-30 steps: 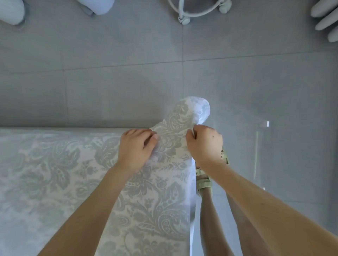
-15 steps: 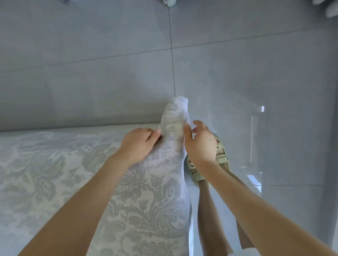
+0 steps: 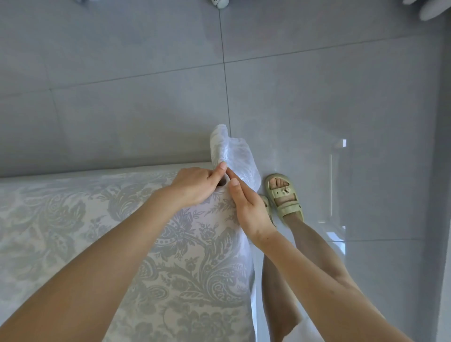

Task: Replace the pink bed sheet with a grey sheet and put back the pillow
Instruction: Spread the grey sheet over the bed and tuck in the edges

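A grey sheet (image 3: 102,232) with a pale paisley pattern covers the mattress, whose corner lies at the middle of the view. The sheet's loose corner flap (image 3: 234,156) sticks out past the mattress corner over the floor. My left hand (image 3: 195,186) lies on the sheet at the corner, its thumb and curled fingers pinching the fabric at the base of the flap. My right hand (image 3: 246,207) is beside it with straight fingers pressing against the flap's fabric at the bed's right edge. No pink sheet or pillow is in view.
Grey floor tiles (image 3: 317,109) surround the bed on the far side and the right. My feet in pale green sandals (image 3: 284,197) stand close to the bed's right edge. White rounded objects (image 3: 432,8) sit at the top right edge, and a small white foot (image 3: 219,3) at top centre.
The flap has been gathered narrower and now stands further from the corner. My right hand went from gripping the fabric to straight fingers against it. My left hand's pinch moved to the flap's base.
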A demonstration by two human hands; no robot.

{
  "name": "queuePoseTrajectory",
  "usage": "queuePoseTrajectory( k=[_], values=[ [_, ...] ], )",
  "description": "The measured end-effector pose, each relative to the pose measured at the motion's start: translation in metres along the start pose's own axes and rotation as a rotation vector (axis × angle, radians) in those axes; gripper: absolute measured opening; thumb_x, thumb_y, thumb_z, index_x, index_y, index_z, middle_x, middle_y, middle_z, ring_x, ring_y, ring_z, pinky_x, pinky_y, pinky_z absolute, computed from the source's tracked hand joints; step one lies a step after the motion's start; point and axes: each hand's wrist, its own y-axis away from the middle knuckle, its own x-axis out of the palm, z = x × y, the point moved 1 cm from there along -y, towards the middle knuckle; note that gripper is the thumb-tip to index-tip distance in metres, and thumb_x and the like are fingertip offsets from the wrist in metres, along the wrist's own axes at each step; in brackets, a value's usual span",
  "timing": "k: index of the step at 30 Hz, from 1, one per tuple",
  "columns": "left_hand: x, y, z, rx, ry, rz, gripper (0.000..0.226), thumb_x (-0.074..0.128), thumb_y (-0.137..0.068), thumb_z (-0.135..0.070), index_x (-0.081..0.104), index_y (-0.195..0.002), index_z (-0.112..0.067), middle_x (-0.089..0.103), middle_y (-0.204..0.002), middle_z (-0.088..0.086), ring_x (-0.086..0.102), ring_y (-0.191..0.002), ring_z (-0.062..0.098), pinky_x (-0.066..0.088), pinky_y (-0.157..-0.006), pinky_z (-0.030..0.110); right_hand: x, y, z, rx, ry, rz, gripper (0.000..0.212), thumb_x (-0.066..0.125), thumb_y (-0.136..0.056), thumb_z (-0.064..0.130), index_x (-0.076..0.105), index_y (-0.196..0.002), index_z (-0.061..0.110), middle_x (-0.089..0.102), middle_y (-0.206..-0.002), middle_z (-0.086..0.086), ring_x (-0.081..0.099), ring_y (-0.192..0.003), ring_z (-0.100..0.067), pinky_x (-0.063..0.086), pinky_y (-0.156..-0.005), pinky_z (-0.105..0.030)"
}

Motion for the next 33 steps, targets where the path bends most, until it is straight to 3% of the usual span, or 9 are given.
queuePoseTrajectory(
  k=[6, 9, 12, 16, 18, 21, 27, 30, 33],
  values=[
    [-0.010, 0.035, -0.006, 0.032, 0.095, -0.071, 0.062, 0.009, -0.096, -0.056, 0.039, -0.052, -0.024, 0.047, -0.057, -0.003, 0.045, -0.064, 0.012, 0.031, -0.083, 0.031, 0.001, 0.007, 0.006, 0.076, -0.125, 0.106, 0.045, 0.032, -0.099, 0.050, 0.050, -0.136, 0.032, 0.052, -0.137, 0.017, 0.042, -0.128, 0.006, 0.029, -0.113, -0.024],
    [-0.011, 0.064, 0.010, 0.001, 0.203, -0.094, 0.083, 0.007, -0.083, -0.077, 0.057, -0.069, -0.012, 0.061, -0.075, 0.004, 0.056, -0.077, 0.019, 0.041, -0.077, 0.029, 0.010, 0.008, 0.011, 0.165, -0.232, 0.315, 0.057, 0.022, -0.097, 0.061, 0.052, -0.135, 0.031, 0.056, -0.134, 0.010, 0.046, -0.127, -0.003, 0.028, -0.114, -0.031],
    [-0.012, 0.095, 0.027, 0.007, 0.342, -0.058, 0.108, 0.003, -0.062, -0.089, 0.067, -0.100, -0.010, 0.069, -0.101, 0.005, 0.062, -0.100, 0.018, 0.044, -0.096, 0.038, 0.027, 0.015, 0.020, 0.259, -0.400, 0.574, 0.076, 0.010, -0.093, 0.067, 0.049, -0.138, 0.020, 0.056, -0.135, 0.000, 0.049, -0.128, -0.014, 0.028, -0.114, -0.036],
    [-0.018, 0.131, 0.037, 0.133, 0.559, -0.074, 0.080, 0.011, -0.068, -0.085, 0.073, -0.081, -0.036, 0.071, -0.095, -0.016, 0.062, -0.098, -0.002, 0.040, -0.094, 0.022, 0.052, 0.037, 0.026, 0.419, -0.460, 0.700, 0.082, 0.018, -0.089, 0.072, 0.051, -0.136, 0.012, 0.057, -0.133, -0.010, 0.051, -0.126, -0.023, 0.032, -0.113, -0.039],
    [-0.025, 0.138, 0.042, 0.242, 0.582, -0.264, 0.075, 0.014, -0.075, -0.085, 0.072, -0.077, -0.036, 0.071, -0.089, -0.014, 0.063, -0.092, 0.002, 0.041, -0.092, 0.026, 0.056, 0.047, 0.027, 0.472, -0.519, 0.712, 0.084, 0.020, -0.088, 0.072, 0.051, -0.135, 0.009, 0.057, -0.132, -0.013, 0.052, -0.125, -0.025, 0.035, -0.110, -0.037],
    [-0.034, 0.138, 0.045, 0.320, 0.518, -0.435, 0.072, 0.017, -0.077, -0.084, 0.067, -0.084, -0.032, 0.067, -0.093, -0.012, 0.061, -0.094, 0.004, 0.042, -0.093, 0.028, 0.057, 0.059, 0.029, 0.520, -0.532, 0.672, 0.082, 0.021, -0.086, 0.074, 0.058, -0.126, 0.013, 0.061, -0.126, -0.010, 0.058, -0.116, -0.022, 0.043, -0.102, -0.032],
    [-0.018, 0.142, 0.033, 0.084, 0.124, -0.068, 0.104, -0.010, -0.058, -0.086, 0.047, -0.130, -0.038, 0.068, -0.103, -0.010, 0.053, -0.113, 0.012, 0.036, -0.088, 0.021, 0.059, 0.071, 0.024, 0.559, -0.714, 0.515, 0.076, 0.013, -0.096, 0.062, 0.066, -0.114, 0.010, 0.071, -0.105, -0.009, 0.066, -0.099, -0.020, 0.051, -0.087, -0.030],
    [-0.019, 0.149, 0.028, 0.051, 0.086, -0.105, 0.085, -0.006, -0.075, -0.081, 0.031, -0.142, -0.043, 0.066, -0.113, -0.004, 0.050, -0.118, 0.017, 0.032, -0.089, 0.023, 0.063, 0.071, 0.008, 0.524, -0.652, 0.135, 0.064, 0.027, -0.100, 0.050, 0.070, -0.090, 0.004, 0.073, -0.091, -0.012, 0.068, -0.087, -0.023, 0.052, -0.081, -0.033],
    [-0.019, 0.159, 0.030, 0.049, 0.108, -0.116, 0.095, -0.010, -0.069, -0.083, 0.048, -0.128, -0.036, 0.066, -0.111, 0.004, 0.054, -0.109, 0.017, 0.033, -0.079, 0.011, 0.052, 0.075, 0.006, 0.336, -0.500, -0.158, 0.046, 0.035, -0.102, 0.036, 0.068, -0.090, 0.006, 0.071, -0.093, -0.010, 0.066, -0.089, -0.021, 0.051, -0.089, -0.032]
  ],
)
